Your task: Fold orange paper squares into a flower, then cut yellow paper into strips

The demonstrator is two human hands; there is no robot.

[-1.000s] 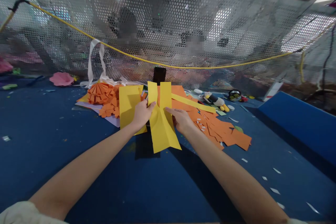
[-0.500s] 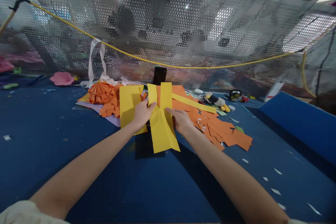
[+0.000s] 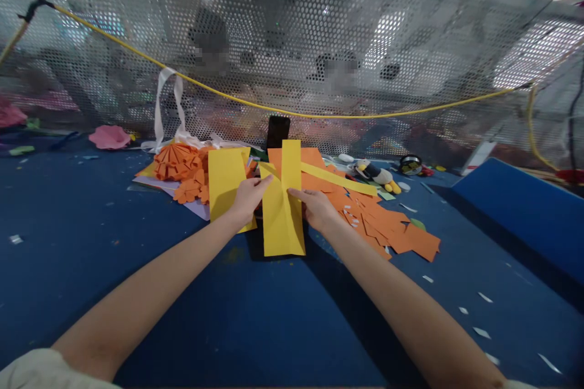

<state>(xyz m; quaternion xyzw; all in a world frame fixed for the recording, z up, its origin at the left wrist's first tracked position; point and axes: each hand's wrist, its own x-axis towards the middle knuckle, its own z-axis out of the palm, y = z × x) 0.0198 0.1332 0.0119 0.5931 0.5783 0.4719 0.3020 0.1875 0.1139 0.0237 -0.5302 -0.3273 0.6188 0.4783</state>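
Note:
A creased yellow paper sheet (image 3: 283, 231), split down from its top edge, is held up above the blue table. My left hand (image 3: 250, 197) pinches its left flap (image 3: 269, 179) between thumb and fingers. On the other side, my right hand (image 3: 317, 205) grips the right-hand strip (image 3: 292, 164) near the bottom of the split. Behind my left hand stands another yellow sheet (image 3: 223, 185). A thin yellow paper strip (image 3: 340, 180) lies to the right, across orange paper pieces (image 3: 383, 225). I see no scissors in either hand.
Folded orange paper flowers (image 3: 177, 164) and a white ribbon (image 3: 159, 109) are at the left. A dark phone (image 3: 278, 130) stands upright at the back. Towards the right are a plush toy (image 3: 376, 173), a spool (image 3: 410, 164) and a blue board (image 3: 520, 213). White scraps dot the table (image 3: 255, 328).
The left flap has dropped and folded over to the left, and the split has opened wider. The sheet's lower edge has swung up and to the left. Both hands keep nearly the same position.

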